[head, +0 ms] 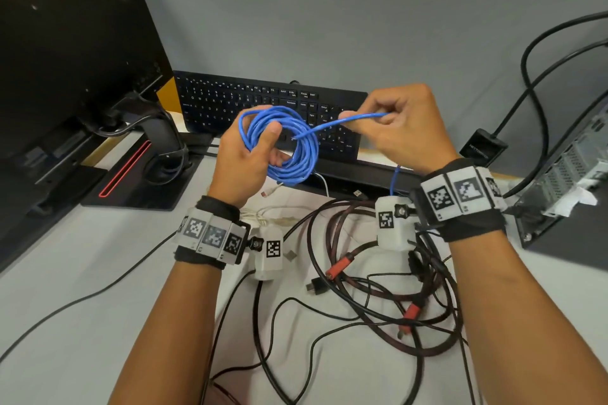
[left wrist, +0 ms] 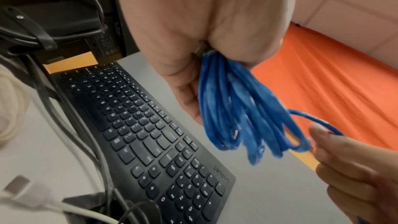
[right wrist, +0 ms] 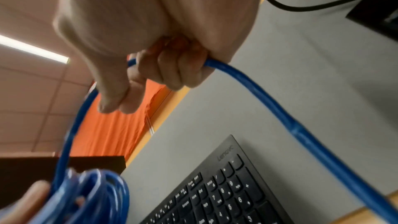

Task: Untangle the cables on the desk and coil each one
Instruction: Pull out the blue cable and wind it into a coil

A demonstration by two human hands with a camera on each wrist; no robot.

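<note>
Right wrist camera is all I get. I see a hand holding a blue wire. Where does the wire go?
Observer: It runs into a blue cable coil that the left hand grips, held up in front of the keyboard.
Child: Is the right hand squeezing it?
Observer: Yes, the right hand grips the free strand, its fingers curled round it.
Child: Are there more wires?
Observer: Yes, a tangle of dark cables with red plugs lies on the desk below both wrists.
</note>
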